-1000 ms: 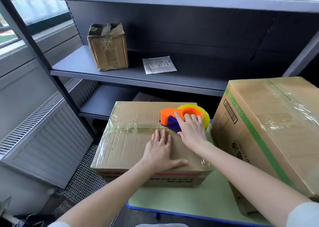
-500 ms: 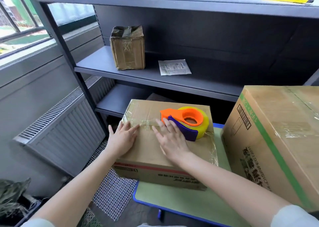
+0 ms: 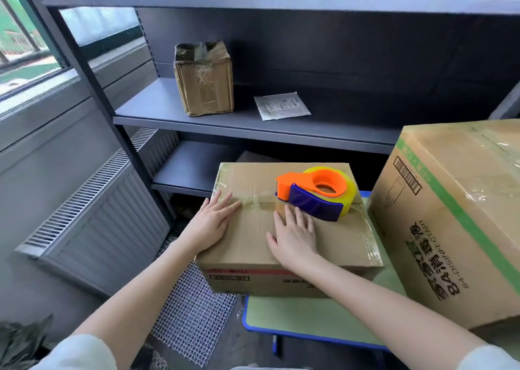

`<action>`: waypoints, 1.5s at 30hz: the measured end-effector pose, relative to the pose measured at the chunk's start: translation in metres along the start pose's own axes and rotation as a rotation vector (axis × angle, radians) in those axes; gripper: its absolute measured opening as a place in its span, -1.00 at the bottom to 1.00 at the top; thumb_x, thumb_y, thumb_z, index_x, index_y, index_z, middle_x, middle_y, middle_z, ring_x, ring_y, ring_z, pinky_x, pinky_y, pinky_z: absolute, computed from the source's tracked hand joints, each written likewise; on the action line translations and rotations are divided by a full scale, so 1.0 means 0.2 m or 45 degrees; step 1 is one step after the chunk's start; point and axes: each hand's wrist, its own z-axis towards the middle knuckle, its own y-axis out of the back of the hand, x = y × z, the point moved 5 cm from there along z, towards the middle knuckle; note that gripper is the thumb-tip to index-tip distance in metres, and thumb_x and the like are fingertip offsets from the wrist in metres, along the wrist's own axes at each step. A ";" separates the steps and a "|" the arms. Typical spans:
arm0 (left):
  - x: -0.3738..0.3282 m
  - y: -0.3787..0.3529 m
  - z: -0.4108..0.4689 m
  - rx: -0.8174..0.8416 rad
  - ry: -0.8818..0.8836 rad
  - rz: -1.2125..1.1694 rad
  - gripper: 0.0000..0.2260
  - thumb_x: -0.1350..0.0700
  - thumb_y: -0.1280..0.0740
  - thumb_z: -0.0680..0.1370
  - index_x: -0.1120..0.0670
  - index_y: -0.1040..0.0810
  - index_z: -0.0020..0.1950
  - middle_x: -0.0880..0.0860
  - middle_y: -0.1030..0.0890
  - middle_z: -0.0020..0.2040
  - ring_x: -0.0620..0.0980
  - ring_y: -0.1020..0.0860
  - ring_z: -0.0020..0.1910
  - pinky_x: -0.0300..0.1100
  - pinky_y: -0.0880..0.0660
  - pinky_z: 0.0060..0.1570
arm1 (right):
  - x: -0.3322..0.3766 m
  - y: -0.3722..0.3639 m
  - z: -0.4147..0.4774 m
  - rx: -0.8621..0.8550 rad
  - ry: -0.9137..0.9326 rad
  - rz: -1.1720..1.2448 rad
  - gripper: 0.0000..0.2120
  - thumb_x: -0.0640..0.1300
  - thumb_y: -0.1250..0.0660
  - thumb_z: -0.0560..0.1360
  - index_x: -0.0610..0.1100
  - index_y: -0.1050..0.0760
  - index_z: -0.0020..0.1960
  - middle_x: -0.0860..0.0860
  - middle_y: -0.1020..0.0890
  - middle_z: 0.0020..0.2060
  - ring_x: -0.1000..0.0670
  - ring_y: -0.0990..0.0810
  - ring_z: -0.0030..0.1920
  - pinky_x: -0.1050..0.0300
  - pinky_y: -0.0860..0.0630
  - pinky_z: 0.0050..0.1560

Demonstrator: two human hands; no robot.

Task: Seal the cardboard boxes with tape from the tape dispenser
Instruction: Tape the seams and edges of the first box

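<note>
On top of the cardboard box (image 3: 253,237), left hand (image 3: 211,223) and right hand (image 3: 295,236) press flat, fingers straight. Tape dispenser (image 3: 315,194) sits just beyond the right fingertips, ungripped.

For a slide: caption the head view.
Sealing: left hand and right hand flat on taped cardboard box, tape dispenser atop.

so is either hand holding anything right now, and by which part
Nothing is held. The left hand and right hand lie flat on top of the cardboard box; the tape dispenser sits on it, ungripped.
</note>
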 end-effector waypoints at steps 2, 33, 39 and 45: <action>0.01 -0.01 0.01 0.003 -0.001 -0.090 -0.61 0.12 -0.04 0.66 -0.05 -0.22 0.49 0.02 -0.10 0.54 0.04 0.10 0.53 -0.04 0.15 0.48 | 0.02 -0.04 -0.02 0.054 -0.084 0.006 -0.38 0.20 0.05 0.60 -0.04 0.09 0.56 -0.17 0.14 0.53 -0.21 0.21 0.51 -0.24 0.23 0.44; -0.68 -0.29 -0.65 -0.546 0.722 -0.141 -0.54 0.19 -0.09 0.59 0.01 -0.22 0.50 0.08 -0.12 0.54 0.07 0.03 0.53 -0.01 0.11 0.47 | -0.29 -0.04 -0.42 0.163 0.449 -0.345 -0.45 0.05 0.12 0.64 -0.09 0.19 0.55 -0.20 0.16 0.52 -0.20 0.20 0.52 -0.24 0.26 0.45; -0.90 -0.37 -0.66 -0.440 0.797 -0.163 -0.45 0.18 -0.10 0.56 0.05 -0.04 0.55 0.13 0.07 0.56 0.11 0.17 0.52 0.07 0.21 0.47 | -0.24 -0.04 -0.50 0.226 0.281 -0.121 -0.43 0.00 -0.01 0.62 -0.19 0.06 0.55 -0.25 0.09 0.51 -0.27 0.14 0.50 -0.20 0.15 0.48; -0.86 -0.26 -0.68 -0.446 0.614 0.055 -0.51 0.21 -0.15 0.55 -0.05 -0.25 0.47 0.05 -0.24 0.48 0.11 -0.14 0.41 -0.08 -0.09 0.39 | -0.29 -0.02 -0.56 0.234 0.215 -0.033 -0.35 0.09 -0.06 0.60 -0.20 0.07 0.55 -0.21 0.12 0.52 -0.23 0.17 0.51 -0.17 0.16 0.49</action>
